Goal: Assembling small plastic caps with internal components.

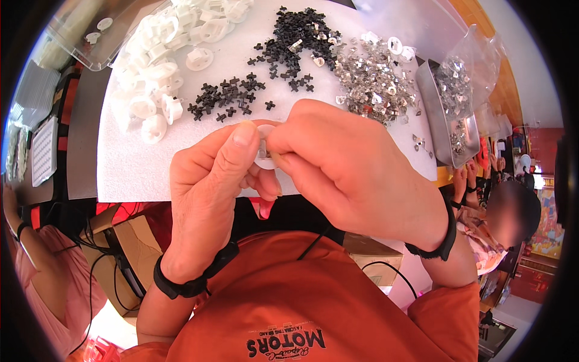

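Observation:
Between my two hands, over the front part of a white foam sheet, is a round white plastic part. My left hand pinches its rim between thumb and fingers. The fingertips of my right hand are pressed together at the middle of the part; whatever they hold there is hidden. Beyond my hands lie black cross-shaped pieces in a small group, with a larger heap behind. White round plastic parts are piled at the left. Small shiny metal clips are heaped at the right.
A metal tray with more clips and a clear plastic bag stands at the right. A clear bin is at the far left, near a white grid tray. Other people sit on both sides; cardboard boxes stand below.

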`<state>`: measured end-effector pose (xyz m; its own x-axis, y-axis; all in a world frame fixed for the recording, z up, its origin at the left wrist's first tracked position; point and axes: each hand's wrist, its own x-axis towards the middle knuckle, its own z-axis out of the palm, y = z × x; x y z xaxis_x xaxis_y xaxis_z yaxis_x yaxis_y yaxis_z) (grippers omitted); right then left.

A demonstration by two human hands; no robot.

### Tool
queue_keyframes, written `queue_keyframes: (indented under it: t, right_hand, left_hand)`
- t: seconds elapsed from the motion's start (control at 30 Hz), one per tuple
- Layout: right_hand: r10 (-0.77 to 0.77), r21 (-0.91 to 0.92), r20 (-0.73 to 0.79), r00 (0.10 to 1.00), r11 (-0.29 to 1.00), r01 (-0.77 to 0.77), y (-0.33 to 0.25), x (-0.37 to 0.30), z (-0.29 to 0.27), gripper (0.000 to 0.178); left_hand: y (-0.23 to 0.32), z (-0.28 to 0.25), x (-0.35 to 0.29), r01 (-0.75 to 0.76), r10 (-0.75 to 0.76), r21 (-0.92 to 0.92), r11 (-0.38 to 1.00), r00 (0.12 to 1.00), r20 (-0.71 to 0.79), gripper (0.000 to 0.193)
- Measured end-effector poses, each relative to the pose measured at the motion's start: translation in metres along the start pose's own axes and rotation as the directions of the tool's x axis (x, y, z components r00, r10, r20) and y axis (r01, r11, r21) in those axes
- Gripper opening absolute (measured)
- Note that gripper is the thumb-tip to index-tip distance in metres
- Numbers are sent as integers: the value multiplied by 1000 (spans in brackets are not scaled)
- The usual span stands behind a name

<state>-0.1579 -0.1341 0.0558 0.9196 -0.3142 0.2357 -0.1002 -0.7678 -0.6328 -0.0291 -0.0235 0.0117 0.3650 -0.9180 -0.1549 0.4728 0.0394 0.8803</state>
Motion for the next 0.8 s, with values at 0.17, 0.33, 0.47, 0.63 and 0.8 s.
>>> queue_keyframes:
  t: [0.17, 0.33, 0.47, 0.63, 0.8]
  right_hand:
    - [21, 105, -65, 998, 994, -14, 2, -7, 2, 13]
    - [213, 332, -60, 975, 926, -182, -2, -8, 11, 5]
    - [354, 423, -84, 932, 859, -288, -5, -9, 23, 3]
    - [335, 391, -164, 928, 886, -251, -8, -10, 29, 2]
    - [374, 447, -169, 912, 854, -267, -8, -11, 37, 1]
  left_hand:
    - [0, -1, 1, 15, -14, -28, 999, 1000, 22, 40]
    - [-4, -1, 0, -24, 25, -43, 999, 1000, 19, 39]
    - [-7, -1, -1, -62, 62, 5, 998, 998, 4, 37]
    - [-9, 1, -3, -133, 134, 42, 990, 991, -22, 35]
    - [-20, 4, -5, -226, 244, 170, 959, 965, -95, 34]
